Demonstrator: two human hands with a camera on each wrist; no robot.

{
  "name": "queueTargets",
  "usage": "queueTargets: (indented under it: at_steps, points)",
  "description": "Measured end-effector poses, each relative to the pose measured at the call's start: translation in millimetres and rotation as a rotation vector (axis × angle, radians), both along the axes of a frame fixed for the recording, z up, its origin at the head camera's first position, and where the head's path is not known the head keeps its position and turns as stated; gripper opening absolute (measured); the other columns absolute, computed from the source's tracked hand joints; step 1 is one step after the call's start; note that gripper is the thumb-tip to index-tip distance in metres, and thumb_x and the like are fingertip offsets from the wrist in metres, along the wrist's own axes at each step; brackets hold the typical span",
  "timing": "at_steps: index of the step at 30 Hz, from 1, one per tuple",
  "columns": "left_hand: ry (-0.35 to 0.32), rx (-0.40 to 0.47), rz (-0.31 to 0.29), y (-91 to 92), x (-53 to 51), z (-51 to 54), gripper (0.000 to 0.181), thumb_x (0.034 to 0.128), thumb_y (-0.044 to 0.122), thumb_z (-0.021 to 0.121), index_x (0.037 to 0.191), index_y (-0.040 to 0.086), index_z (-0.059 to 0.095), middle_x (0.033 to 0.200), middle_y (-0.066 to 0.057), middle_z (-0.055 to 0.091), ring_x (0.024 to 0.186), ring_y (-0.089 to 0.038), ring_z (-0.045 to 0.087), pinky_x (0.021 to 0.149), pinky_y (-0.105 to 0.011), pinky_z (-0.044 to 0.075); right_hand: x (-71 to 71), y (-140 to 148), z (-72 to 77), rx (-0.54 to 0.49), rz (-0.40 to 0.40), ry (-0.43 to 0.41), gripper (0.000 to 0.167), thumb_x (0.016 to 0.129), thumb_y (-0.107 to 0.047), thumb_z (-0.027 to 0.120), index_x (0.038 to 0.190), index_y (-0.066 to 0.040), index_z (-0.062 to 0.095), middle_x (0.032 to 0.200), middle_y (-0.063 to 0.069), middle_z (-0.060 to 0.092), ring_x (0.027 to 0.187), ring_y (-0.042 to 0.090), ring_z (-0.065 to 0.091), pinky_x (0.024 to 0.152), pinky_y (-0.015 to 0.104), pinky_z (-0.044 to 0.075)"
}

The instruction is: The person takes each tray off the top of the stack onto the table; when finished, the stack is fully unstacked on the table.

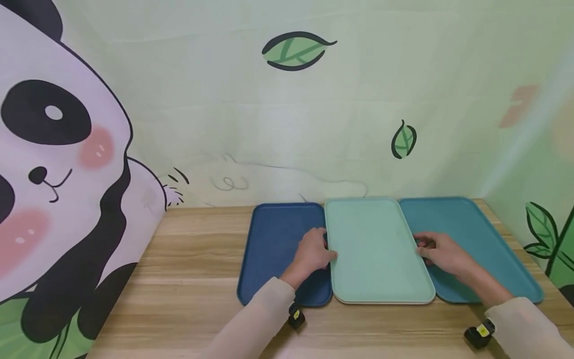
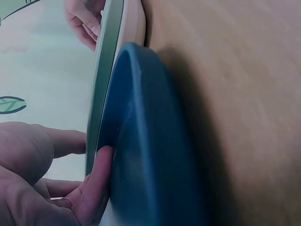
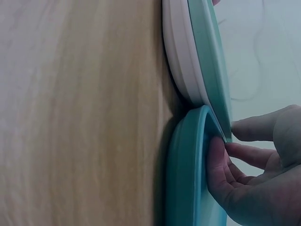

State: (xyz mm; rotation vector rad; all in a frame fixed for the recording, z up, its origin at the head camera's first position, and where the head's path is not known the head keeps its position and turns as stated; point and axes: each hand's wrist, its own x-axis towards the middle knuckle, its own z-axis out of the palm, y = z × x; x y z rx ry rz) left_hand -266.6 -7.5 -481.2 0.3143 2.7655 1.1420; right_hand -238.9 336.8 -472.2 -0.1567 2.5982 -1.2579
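Note:
A mint green tray (image 1: 376, 249) lies in the middle of the head view. My left hand (image 1: 312, 249) pinches its left edge, and my right hand (image 1: 441, 252) pinches its right edge. Both wrist views show a whitish tray (image 3: 181, 52) directly beneath the mint one. To the left is a navy blue tray (image 1: 287, 224), partly covered by my left hand and sleeve. On the other side a teal tray (image 1: 471, 224) sits under my right hand. The left fingertips (image 2: 106, 155) are at the seam between the navy and mint rims.
Everything rests on a wooden table (image 1: 193, 279). Behind it hangs a pale green backdrop (image 1: 202, 99) with leaves and a large panda (image 1: 103, 199) at the left. Each wrist carries a small black device (image 1: 296, 316).

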Motion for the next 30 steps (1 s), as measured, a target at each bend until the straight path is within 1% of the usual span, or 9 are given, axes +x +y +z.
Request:
queueTargets:
  at_steps: [3, 4, 6, 11, 14, 17, 19, 24, 30]
  points:
    - [0.037, -0.048, 0.000, 0.7, 0.2, -0.6, 0.062, 0.0920, 0.010, 0.075, 0.148, -0.006, 0.055, 0.108, -0.015, 0.060, 0.057, -0.013, 0.060, 0.086, -0.042, 0.057, 0.6, -0.9, -0.2, 0.002, -0.008, 0.001, 0.051, 0.109, -0.007, 0.053, 0.151, 0.019, 0.038, 0.120, 0.023, 0.057, 0.111, 0.036, 0.062, 0.085, 0.044, 0.061]
    - [0.042, -0.053, 0.002, 0.6, 0.5, -1.0, 0.061, 0.0922, 0.010, 0.074, 0.149, -0.005, 0.055, 0.108, -0.015, 0.059, 0.058, -0.013, 0.059, 0.087, -0.043, 0.056, 0.6, -1.1, -0.5, 0.004, -0.008, 0.003, 0.051, 0.109, -0.007, 0.053, 0.150, 0.019, 0.038, 0.120, 0.023, 0.057, 0.111, 0.036, 0.061, 0.085, 0.045, 0.061]
    - [0.045, -0.019, 0.010, -0.3, 1.3, -2.1, 0.061, 0.0922, 0.009, 0.071, 0.149, -0.004, 0.055, 0.105, -0.014, 0.060, 0.057, -0.013, 0.058, 0.082, -0.043, 0.057, 1.0, -1.9, -0.5, 0.008, -0.014, 0.010, 0.051, 0.109, -0.008, 0.054, 0.150, 0.019, 0.039, 0.120, 0.023, 0.057, 0.111, 0.036, 0.061, 0.084, 0.044, 0.060]
    - [-0.006, 0.189, 0.044, -5.5, 2.4, -3.5, 0.062, 0.0932, 0.004, 0.068, 0.153, -0.001, 0.053, 0.090, -0.006, 0.061, 0.054, -0.015, 0.062, 0.058, -0.030, 0.054, 1.5, -4.6, -0.3, 0.020, -0.029, 0.029, 0.050, 0.109, -0.010, 0.055, 0.148, 0.019, 0.041, 0.118, 0.023, 0.057, 0.106, 0.033, 0.062, 0.079, 0.038, 0.059]
    - [-0.099, 0.361, 0.065, -8.6, 3.0, -0.2, 0.062, 0.0956, 0.002, 0.070, 0.155, 0.001, 0.051, 0.094, -0.006, 0.061, 0.064, -0.017, 0.066, 0.060, -0.031, 0.060, 1.1, -5.9, -0.4, 0.018, -0.038, 0.030, 0.048, 0.109, -0.008, 0.052, 0.147, 0.019, 0.042, 0.116, 0.023, 0.057, 0.104, 0.031, 0.061, 0.077, 0.037, 0.059]
    - [-0.221, 0.546, 0.082, -10.7, 3.8, 5.6, 0.064, 0.0964, 0.000, 0.072, 0.156, -0.001, 0.048, 0.102, -0.012, 0.063, 0.081, -0.022, 0.071, 0.070, -0.037, 0.065, 0.4, -6.2, -1.2, 0.014, -0.047, 0.021, 0.048, 0.108, -0.005, 0.050, 0.148, 0.019, 0.041, 0.117, 0.023, 0.057, 0.106, 0.033, 0.061, 0.078, 0.037, 0.059]
    - [-0.289, 0.631, 0.094, -11.7, 4.1, 8.6, 0.063, 0.0966, 0.000, 0.073, 0.155, -0.003, 0.048, 0.107, -0.015, 0.064, 0.090, -0.025, 0.072, 0.074, -0.041, 0.065, -0.1, -5.7, -1.8, 0.012, -0.049, 0.018, 0.049, 0.106, -0.004, 0.050, 0.148, 0.020, 0.040, 0.117, 0.024, 0.056, 0.108, 0.034, 0.061, 0.078, 0.038, 0.059]
    - [-0.353, 0.714, 0.108, -13.5, 3.0, 6.5, 0.058, 0.0970, 0.002, 0.072, 0.152, 0.000, 0.054, 0.113, -0.017, 0.068, 0.096, -0.027, 0.073, 0.076, -0.042, 0.065, -0.4, -6.3, -1.4, 0.027, -0.052, 0.034, 0.049, 0.105, -0.002, 0.052, 0.147, 0.020, 0.041, 0.118, 0.025, 0.057, 0.108, 0.036, 0.062, 0.078, 0.039, 0.059]
    - [-0.367, 0.797, 0.111, -20.2, 1.2, -2.5, 0.059, 0.0956, 0.004, 0.074, 0.152, 0.004, 0.056, 0.119, -0.016, 0.068, 0.099, -0.026, 0.074, 0.077, -0.044, 0.065, -1.2, -8.0, -1.3, 0.036, -0.055, 0.037, 0.049, 0.105, -0.002, 0.054, 0.147, 0.021, 0.041, 0.120, 0.027, 0.058, 0.109, 0.037, 0.062, 0.081, 0.041, 0.059]
